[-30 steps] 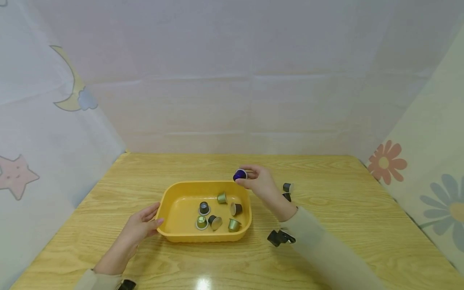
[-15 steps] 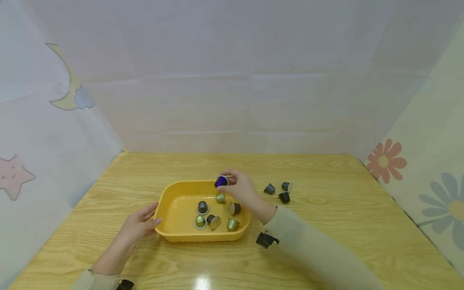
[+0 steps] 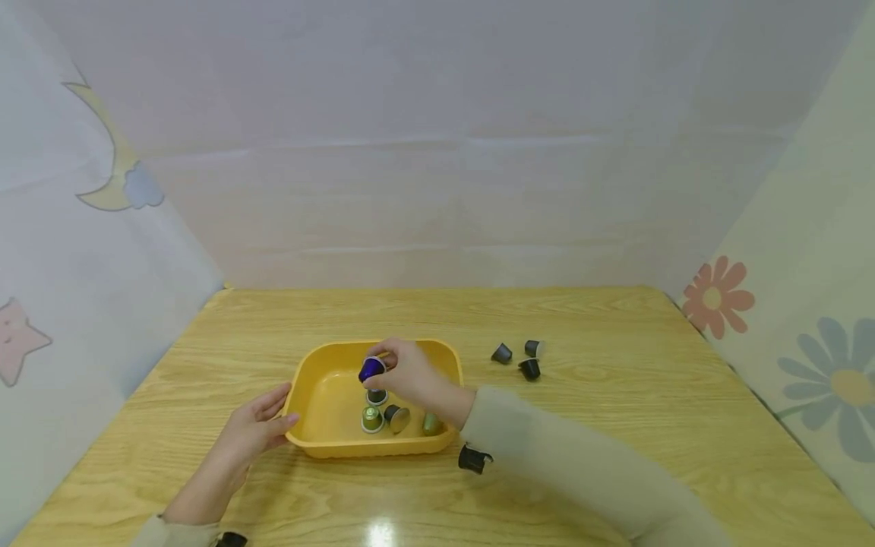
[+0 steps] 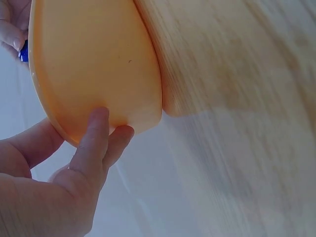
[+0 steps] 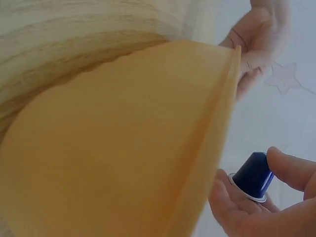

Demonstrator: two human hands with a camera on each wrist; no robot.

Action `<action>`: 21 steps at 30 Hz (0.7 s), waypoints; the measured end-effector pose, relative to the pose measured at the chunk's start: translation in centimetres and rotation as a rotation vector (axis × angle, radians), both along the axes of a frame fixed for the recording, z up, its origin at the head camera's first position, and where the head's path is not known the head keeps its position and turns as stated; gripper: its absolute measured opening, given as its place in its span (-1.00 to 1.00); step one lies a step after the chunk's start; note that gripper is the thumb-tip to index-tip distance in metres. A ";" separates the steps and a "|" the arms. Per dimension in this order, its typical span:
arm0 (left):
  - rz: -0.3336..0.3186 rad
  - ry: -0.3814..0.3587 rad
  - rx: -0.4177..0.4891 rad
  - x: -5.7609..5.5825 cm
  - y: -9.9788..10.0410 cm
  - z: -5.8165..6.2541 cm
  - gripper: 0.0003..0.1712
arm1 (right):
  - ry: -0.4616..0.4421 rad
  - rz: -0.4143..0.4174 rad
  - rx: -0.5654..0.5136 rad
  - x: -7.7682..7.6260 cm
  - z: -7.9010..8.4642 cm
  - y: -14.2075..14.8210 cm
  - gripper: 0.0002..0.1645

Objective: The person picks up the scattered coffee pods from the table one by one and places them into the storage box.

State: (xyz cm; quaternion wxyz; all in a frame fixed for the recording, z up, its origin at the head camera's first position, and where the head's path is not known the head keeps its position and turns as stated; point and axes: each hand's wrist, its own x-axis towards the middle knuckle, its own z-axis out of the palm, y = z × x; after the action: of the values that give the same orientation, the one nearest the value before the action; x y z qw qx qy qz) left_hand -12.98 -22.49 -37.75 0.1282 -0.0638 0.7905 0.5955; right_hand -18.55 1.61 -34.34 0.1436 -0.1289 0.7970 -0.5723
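A dark blue coffee capsule is pinched between the thumb and fingers of my right hand, over the yellow tray. In the right wrist view, the pale rim of the blue capsule faces down and its narrow end points up. My left hand grips the tray's left end. In the left wrist view, fingertips press the outer wall and the thumb reaches behind the rim. Inside the tray lie a green capsule, a dark one under the blue one, and others partly hidden by my right arm.
On the wooden table, right of the tray, lie a grey capsule, a black one and another dark one. A pale printed cloth hangs behind and at both sides of the table.
My right hand has carried the blue capsule leftward from the tray's back right corner to over its middle. The capsules on the table came into fuller view. My left hand keeps its grip.
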 end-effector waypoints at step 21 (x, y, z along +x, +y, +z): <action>0.010 -0.013 -0.009 -0.1 0.0 -0.1 -0.27 | 0.035 0.069 0.213 1.3 -1.7 -3.7 -0.48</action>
State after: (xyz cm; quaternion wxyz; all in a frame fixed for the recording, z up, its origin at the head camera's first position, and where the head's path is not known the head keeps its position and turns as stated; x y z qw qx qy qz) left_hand -13.06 -22.50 -37.80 0.1299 -0.0720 0.7921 0.5920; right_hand -17.29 -2.06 -36.09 0.1621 -0.1502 0.8507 -0.4770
